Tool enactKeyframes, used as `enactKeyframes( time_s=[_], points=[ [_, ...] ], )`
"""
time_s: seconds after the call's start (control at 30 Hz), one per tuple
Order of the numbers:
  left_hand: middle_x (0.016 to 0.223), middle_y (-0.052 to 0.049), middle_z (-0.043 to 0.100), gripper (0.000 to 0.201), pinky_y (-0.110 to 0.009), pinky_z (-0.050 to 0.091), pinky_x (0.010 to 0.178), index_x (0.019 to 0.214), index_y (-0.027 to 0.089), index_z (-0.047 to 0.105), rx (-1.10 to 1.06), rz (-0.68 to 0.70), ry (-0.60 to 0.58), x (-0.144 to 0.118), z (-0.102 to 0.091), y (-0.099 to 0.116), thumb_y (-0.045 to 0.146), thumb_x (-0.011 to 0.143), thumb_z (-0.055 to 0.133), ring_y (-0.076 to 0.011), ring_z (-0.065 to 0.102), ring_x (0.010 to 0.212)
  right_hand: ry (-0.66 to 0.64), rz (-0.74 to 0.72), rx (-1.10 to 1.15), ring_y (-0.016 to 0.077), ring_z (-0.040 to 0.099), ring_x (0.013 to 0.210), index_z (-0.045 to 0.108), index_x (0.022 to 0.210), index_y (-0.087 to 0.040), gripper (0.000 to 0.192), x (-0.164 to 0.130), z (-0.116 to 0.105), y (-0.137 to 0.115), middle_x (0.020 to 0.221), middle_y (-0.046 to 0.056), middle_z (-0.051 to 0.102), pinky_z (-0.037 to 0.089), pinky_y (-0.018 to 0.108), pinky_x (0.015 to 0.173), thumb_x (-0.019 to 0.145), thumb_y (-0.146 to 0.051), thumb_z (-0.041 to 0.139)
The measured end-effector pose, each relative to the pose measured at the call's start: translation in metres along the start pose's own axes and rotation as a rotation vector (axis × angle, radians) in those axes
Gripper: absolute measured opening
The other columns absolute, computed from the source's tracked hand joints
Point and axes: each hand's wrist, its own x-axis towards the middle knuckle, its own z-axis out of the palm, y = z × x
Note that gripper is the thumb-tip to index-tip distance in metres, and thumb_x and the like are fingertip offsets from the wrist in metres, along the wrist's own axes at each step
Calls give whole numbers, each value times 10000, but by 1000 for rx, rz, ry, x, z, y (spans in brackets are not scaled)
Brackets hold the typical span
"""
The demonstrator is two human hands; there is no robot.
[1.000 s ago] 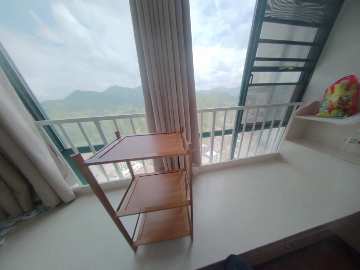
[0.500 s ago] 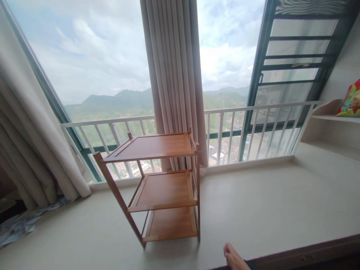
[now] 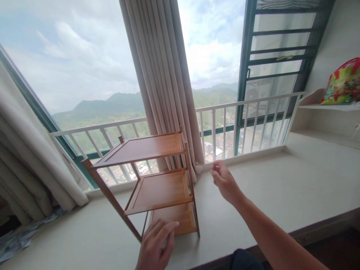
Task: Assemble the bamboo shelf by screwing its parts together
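A brown wooden three-tier shelf rack (image 3: 152, 150) stands in front of the middle curtain, its boards bare. My left hand (image 3: 157, 243) is low in the view, in front of the bottom board; its fingers are loosely bent, the thumb stands apart, and nothing shows in it. To the right of the rack, my right hand (image 3: 223, 182) is raised, apart from the right posts. Its fingers are curled together at the tips, and whether something small is between them is hidden. A small peg juts from the right post near the top.
The rack stands on a pale window ledge (image 3: 253, 187) with a dark front edge. A white railing (image 3: 213, 131) runs behind it. Grey curtains (image 3: 165, 82) hang in the middle and at left. At right, a colourful bag (image 3: 343, 84) sits on a white shelf (image 3: 323, 108).
My right hand has risen from the bottom edge towards the rack's right side. My left hand has come into view. The camera has turned slightly, shifting the scene leftwards.
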Motion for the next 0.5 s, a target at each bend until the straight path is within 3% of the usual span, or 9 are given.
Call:
enactKeyframes(
  time_s=[0.07,0.1,0.23,0.33,0.5],
  points=[
    [879,-31,733,224,-344,518,793,1018,282,712,73,241,182,59,-20,18,145,898,583,-187,658,825,-7,-86,60,95,305,523,444,951,-232,155,20,12,-24,676,-79,376,293,228,502,916,-372,502],
    [872,-26,733,185,-351,500,817,986,269,708,155,297,269,87,-29,26,144,884,618,-186,652,834,-18,-114,81,93,305,515,447,957,-232,166,29,18,-34,662,-83,377,287,227,498,924,-383,507],
    [1076,-61,737,206,-426,418,958,1091,264,718,480,286,377,167,-45,41,275,889,683,-244,630,1027,-68,-158,64,92,297,471,479,995,-222,270,54,37,-54,585,-104,346,245,232,479,936,-478,543],
    [1170,-63,728,263,-447,364,993,1159,283,714,569,268,345,196,-43,38,334,902,685,-262,617,1112,-86,-174,6,99,320,469,507,1003,-212,331,63,46,-58,563,-98,373,234,244,483,939,-535,543],
    [1124,-35,760,229,-413,375,950,1142,297,733,554,291,230,215,-43,31,368,952,628,-221,657,1049,-58,-287,-71,109,370,525,521,850,-204,317,65,50,-63,585,-73,393,251,256,533,964,-500,512]
  ],
)
